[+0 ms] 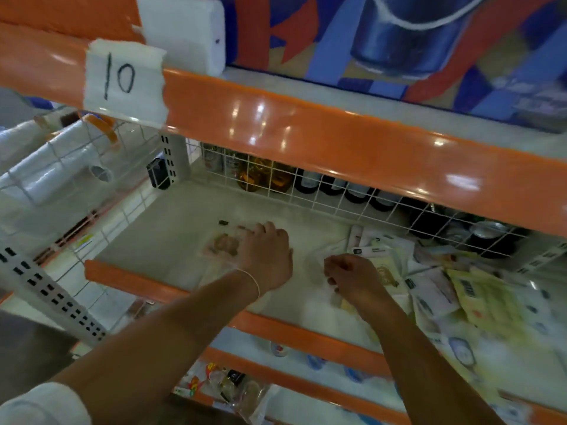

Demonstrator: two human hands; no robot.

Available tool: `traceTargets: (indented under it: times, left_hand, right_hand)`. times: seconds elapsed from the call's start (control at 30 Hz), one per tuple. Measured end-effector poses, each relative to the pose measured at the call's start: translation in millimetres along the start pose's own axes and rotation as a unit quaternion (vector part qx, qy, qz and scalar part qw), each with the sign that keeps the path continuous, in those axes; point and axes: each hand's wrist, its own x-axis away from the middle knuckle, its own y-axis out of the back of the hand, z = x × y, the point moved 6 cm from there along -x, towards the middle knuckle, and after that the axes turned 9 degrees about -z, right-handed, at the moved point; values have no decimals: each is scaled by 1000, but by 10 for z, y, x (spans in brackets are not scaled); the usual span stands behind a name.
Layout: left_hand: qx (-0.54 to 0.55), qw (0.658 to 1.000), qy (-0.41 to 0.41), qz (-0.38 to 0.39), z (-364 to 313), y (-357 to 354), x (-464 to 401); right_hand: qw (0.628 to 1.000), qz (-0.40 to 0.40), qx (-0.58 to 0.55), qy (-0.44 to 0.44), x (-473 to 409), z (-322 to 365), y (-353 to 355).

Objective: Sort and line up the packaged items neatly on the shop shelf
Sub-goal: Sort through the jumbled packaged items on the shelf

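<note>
Here, left hand (pixel 264 253) fingers (pixel 245 230) lie straight, pressing 1 flat packet (pixel 221 245) onto the bare shelf (pixel 165 222); right hand (pixel 349 277) fingers curl, seemingly pinching a packet edge at the jumbled pile (pixel 460 289). Step: laying the first row. Next probably needs lifting 1 packet beside the placed one.

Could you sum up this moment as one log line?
left hand: flat on clear packet | right hand: curled at heap of packets, grip unclear | shelf: left part bare | stage: sorting underway

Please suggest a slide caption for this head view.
Left hand presses a flat packet on the shelf; right hand reaches the jumbled pile.
</note>
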Motion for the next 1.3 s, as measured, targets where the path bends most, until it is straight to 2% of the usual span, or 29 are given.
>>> traceTargets:
  times: [0.13, 0.23, 0.3, 0.4, 0.5, 0.63, 0.83, 1.07, 1.17, 1.3]
  left_hand:
    - [73, 996, -45, 16, -632, 52, -63]
    - [115, 991, -60, 38, -1004, 51, -47]
    - [144, 986, -64, 53, -1216, 55, -19]
    - [157, 983, -69, 67, -1440, -3, 37]
    - [121, 987, -97, 33, -1595, -88, 106]
    - [92, 988, -126, -6, -1719, -113, 251]
    - [111, 989, -92, -16, -1538, -111, 348]
    - [93, 993, -56, -37, -1020, -56, 335]
    - [100, 994, -26, -43, -700, -16, 337]
    - [72, 997, 11, -7, -226, 8, 364]
  right_hand:
    - [999, -49, 20, 15, -33, -193, 523]
    - [975, -80, 202, 49, -43, -385, 868]
    - [965, -69, 250, 37, -14, -534, 1028]
    - [960, -45, 274, 33, 60, -699, 1137]
    - [959, -53, 272, 64, 98, -805, 1173]
    - [957, -26, 271, 96, 82, -876, 1121]
    - [955, -4, 277, 106, 80, -802, 1052]
    - [972, -1, 231, 36, 156, -608, 926]
    - [971, 1, 232, 58, 199, -406, 735]
    - [973, 17, 214, 80, 197, -186, 327]
